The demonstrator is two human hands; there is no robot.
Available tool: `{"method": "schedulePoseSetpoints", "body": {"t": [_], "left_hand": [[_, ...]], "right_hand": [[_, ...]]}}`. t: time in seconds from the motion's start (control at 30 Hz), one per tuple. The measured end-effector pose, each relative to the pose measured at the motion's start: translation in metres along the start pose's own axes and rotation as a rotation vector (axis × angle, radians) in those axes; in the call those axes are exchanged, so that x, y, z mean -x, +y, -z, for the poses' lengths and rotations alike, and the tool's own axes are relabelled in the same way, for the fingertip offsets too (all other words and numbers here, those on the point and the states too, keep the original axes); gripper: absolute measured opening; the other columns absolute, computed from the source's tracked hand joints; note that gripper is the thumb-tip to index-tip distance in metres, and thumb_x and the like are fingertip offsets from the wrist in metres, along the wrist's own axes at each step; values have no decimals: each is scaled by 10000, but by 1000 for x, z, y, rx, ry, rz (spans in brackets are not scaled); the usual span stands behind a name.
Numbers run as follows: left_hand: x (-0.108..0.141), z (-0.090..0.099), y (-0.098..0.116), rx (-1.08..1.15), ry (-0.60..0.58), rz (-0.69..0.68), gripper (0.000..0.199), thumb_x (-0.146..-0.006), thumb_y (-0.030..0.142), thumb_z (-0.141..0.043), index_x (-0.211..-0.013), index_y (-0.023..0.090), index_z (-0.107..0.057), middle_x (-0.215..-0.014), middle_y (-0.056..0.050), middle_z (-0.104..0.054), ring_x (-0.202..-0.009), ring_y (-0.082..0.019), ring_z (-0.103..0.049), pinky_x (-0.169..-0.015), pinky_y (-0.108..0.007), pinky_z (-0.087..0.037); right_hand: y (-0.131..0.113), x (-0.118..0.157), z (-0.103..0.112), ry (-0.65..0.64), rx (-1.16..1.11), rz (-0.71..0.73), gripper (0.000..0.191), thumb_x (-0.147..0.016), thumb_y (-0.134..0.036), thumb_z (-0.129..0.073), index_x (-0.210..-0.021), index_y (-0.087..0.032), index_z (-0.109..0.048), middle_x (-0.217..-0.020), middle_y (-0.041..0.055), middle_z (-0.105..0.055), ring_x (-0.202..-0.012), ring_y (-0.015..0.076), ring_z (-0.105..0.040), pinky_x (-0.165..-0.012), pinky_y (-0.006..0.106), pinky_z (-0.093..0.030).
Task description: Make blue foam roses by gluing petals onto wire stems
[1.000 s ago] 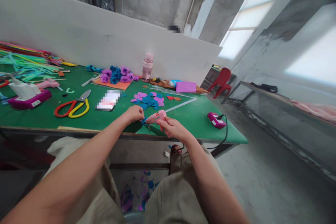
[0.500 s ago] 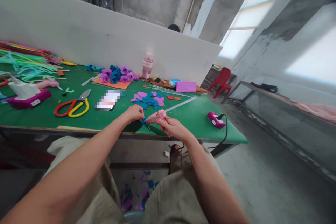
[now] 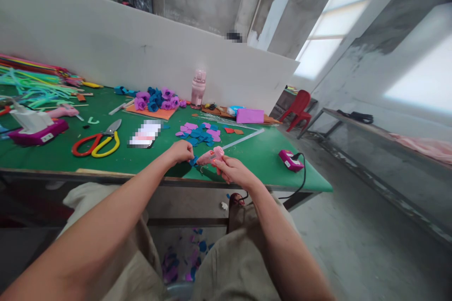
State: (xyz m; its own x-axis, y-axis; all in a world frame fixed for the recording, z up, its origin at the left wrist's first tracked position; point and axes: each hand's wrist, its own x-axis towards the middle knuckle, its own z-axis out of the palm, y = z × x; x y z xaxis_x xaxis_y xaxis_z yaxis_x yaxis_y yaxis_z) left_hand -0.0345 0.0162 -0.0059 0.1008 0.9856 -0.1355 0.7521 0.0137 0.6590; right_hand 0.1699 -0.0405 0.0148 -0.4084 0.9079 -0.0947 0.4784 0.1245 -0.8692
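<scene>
My right hand (image 3: 231, 170) is wrapped round a pink hot glue gun (image 3: 209, 155), with a long clear glue stick (image 3: 243, 138) sticking out of its back end. The gun's nozzle points left, at a small blue paper piece (image 3: 193, 161) that my left hand (image 3: 182, 151) pinches near the table's front edge. Whether the nozzle touches the paper I cannot tell. Just beyond my hands lie loose blue and purple paper petals (image 3: 201, 137). Finished-looking purple and blue paper flowers (image 3: 157, 99) rest on an orange sheet (image 3: 151, 111) farther back.
On the green table (image 3: 148, 165) lie red-and-yellow-handled scissors (image 3: 97, 143), a phone (image 3: 144, 134), a pink bottle (image 3: 198, 88) and a purple block (image 3: 250, 116). A magenta power socket (image 3: 291, 160) with a black cord sits at right, another socket (image 3: 38, 132) at left. A white partition (image 3: 141, 51) stands behind.
Almost nothing differs. Both hands keep their places, the glue gun still at the blue paper piece; the view has shifted very slightly.
</scene>
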Motion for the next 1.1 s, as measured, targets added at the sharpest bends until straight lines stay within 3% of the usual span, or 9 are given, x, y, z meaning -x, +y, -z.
{"method": "schedulePoseSetpoints", "body": {"t": [0.33, 1.1], "left_hand": [[1, 1, 1, 12, -1, -4, 15, -566, 142, -549, -559, 154, -555, -436, 37, -530, -338, -61, -374, -346, -179, -275], [1, 1, 2, 15, -3, -6, 25, -579, 134, -558, -578, 144, -580, -457, 25, -551, -340, -67, -375, -362, -190, -289]], "right_hand": [[6, -4, 2, 15, 90, 23, 434, -822, -559, -419, -632, -173, -475, -421, -44, -428, -359, 75, -414, -363, 193, -324], [8, -4, 5, 28, 48, -5, 419, -817, -562, -441, -641, -181, -454, -451, -51, -410, -358, 62, -389, -334, 177, -302]]}}
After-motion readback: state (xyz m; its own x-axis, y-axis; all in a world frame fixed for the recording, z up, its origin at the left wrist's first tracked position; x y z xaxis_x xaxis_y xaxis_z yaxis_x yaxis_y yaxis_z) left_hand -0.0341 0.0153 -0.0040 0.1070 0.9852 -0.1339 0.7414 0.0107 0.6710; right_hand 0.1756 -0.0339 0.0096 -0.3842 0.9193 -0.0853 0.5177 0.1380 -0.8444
